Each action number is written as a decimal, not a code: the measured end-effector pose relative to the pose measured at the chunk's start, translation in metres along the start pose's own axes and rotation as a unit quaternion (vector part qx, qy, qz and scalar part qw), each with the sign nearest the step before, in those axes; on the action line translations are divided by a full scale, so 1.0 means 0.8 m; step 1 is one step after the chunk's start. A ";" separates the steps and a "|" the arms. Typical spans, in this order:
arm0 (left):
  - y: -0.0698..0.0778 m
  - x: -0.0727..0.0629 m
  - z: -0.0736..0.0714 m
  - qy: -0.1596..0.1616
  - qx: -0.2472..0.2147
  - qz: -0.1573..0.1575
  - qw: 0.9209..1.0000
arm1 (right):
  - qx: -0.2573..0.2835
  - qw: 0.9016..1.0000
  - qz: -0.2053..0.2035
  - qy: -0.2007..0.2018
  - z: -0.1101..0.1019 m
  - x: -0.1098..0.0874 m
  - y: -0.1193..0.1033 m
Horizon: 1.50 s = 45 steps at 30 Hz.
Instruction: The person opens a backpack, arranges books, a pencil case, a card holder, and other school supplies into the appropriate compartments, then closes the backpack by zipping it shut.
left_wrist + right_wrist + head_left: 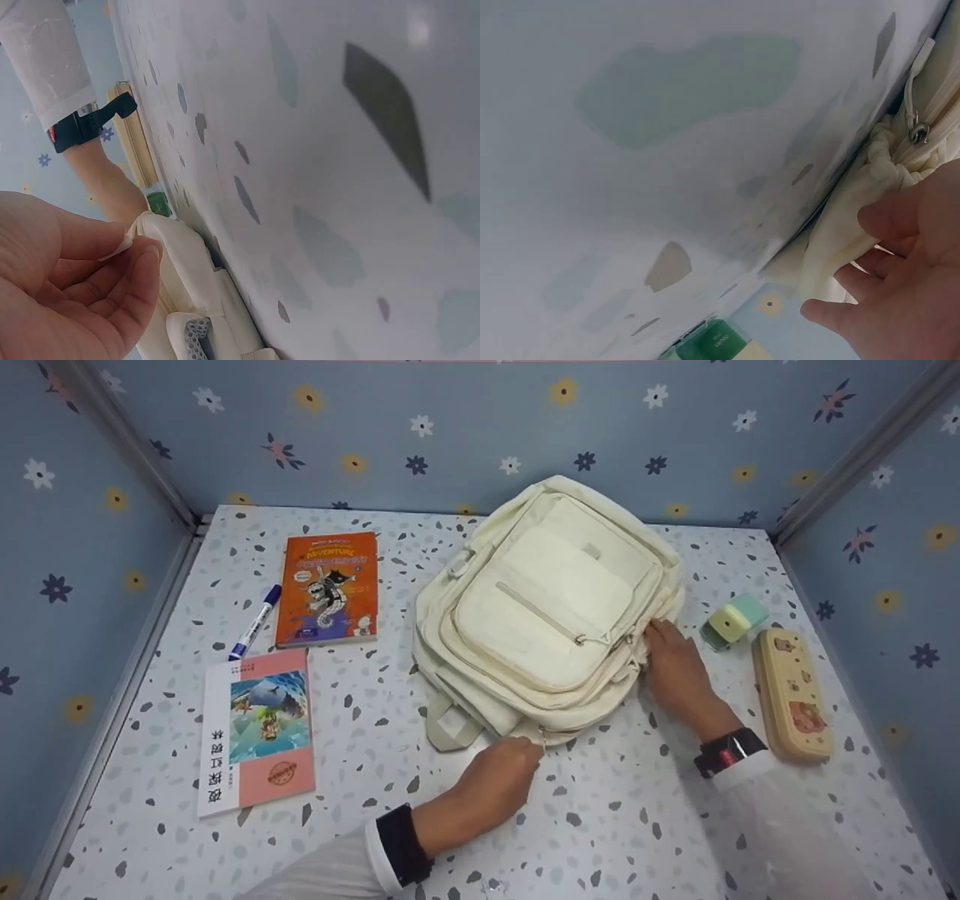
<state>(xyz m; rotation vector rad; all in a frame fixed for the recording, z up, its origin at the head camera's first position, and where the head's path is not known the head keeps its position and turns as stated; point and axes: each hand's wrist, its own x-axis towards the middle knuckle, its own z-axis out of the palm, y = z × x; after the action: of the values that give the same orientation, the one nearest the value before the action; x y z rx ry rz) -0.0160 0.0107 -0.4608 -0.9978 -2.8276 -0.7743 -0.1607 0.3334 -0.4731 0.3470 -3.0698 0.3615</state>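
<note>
Item one: cream backpack. Lay at an angle on the speckled tabletop, right of centre, with the front pocket facing up. Judged soft and pliant from the creased cloth; probably light for its bulk, though with contents out of sight. Rated unlikely to break and only slightly slippery, but prone to bunch or slide under a one-sided pull.

Fittings: pale tab, apparently a zip pull. Judged tiny and easily lost from a loose pinch; best taken between thumb and forefinger and drawn along the seam. Strap loop: stuck out at the near left corner. Offered, by estimate, a sturdier hold for lifting than the slack panels.

Left hand: pinched the pale tab narrowly between thumb and fingers at the near end of the backpack. Right hand: held the right side fabric, with fingers bent about the cloth and small gaps between them. Served, by judgement, as a brace; better set on a thick seam than on loose cloth.

Alongside: orange book, marker, pink-and-white book. Lay left of the backpack. Green-and-yellow object, pencil case: lay to the right, near the right hand.
</note>
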 end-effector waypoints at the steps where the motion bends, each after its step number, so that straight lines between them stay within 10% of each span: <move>1: 0.000 0.001 0.000 0.000 0.001 0.000 1.000 | -0.001 1.000 0.005 -0.011 0.000 -0.002 0.001; 8: -0.004 0.002 -0.005 0.005 -0.023 -0.006 1.000 | -0.001 1.000 -0.004 0.023 -0.009 -0.023 -0.023; 14: -0.009 0.004 -0.005 -0.002 -0.108 -0.040 0.993 | 0.048 0.986 -0.112 0.110 -0.013 -0.050 -0.078; 25: -0.013 0.009 -0.007 0.017 -0.141 -0.068 0.988 | 0.047 0.959 -0.266 0.089 0.009 -0.085 -0.160; 45: -0.060 0.003 -0.037 0.108 -0.151 -0.113 0.976 | 0.082 0.946 -0.291 0.114 0.007 -0.089 -0.143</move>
<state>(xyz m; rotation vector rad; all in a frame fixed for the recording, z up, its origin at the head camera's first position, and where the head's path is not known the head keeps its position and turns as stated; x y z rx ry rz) -0.0502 -0.0338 -0.4560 -0.5736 -2.7123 -1.2809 -0.0654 0.2393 -0.4571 1.0927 -2.5541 0.5700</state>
